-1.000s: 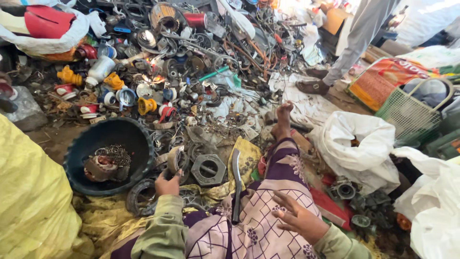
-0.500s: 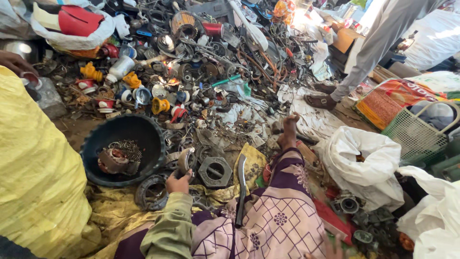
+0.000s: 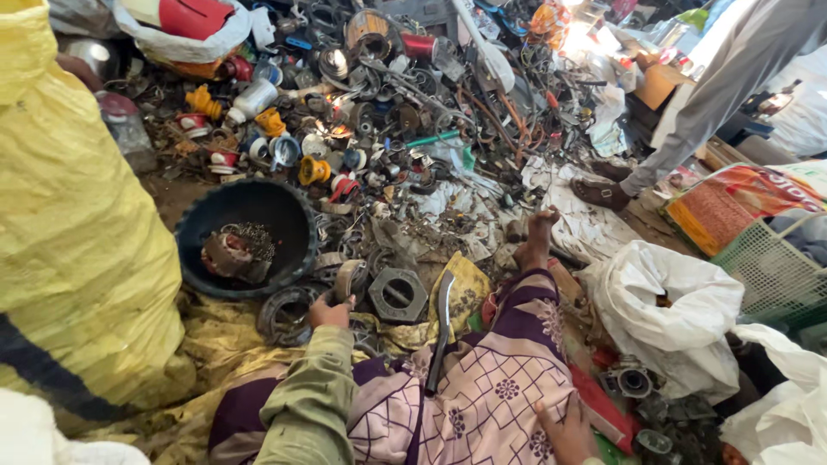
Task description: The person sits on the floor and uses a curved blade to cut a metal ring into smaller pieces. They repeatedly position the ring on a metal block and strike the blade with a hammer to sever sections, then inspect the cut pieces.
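Note:
I sit on the ground with a patterned purple cloth over my legs, my bare foot (image 3: 536, 237) stretched toward a scrap heap. My left hand (image 3: 328, 310) grips a small rusty round metal part (image 3: 348, 278) beside a large hexagonal nut (image 3: 397, 294). A curved metal bar (image 3: 440, 327) lies across my lap. My right hand (image 3: 565, 428) rests on my thigh near the bottom edge, fingers spread, holding nothing.
A black tub (image 3: 245, 237) with rusty parts sits left of my hand. A big yellow sack (image 3: 77, 224) fills the left side. A white bag (image 3: 672, 310) and green basket (image 3: 771, 275) stand right. Another person's leg and shoe (image 3: 603, 191) are at the back right.
The view tilted and shifted. My right hand dropped lower on my thigh toward the frame's edge. My left hand stayed on the rusty part by the hexagonal nut.

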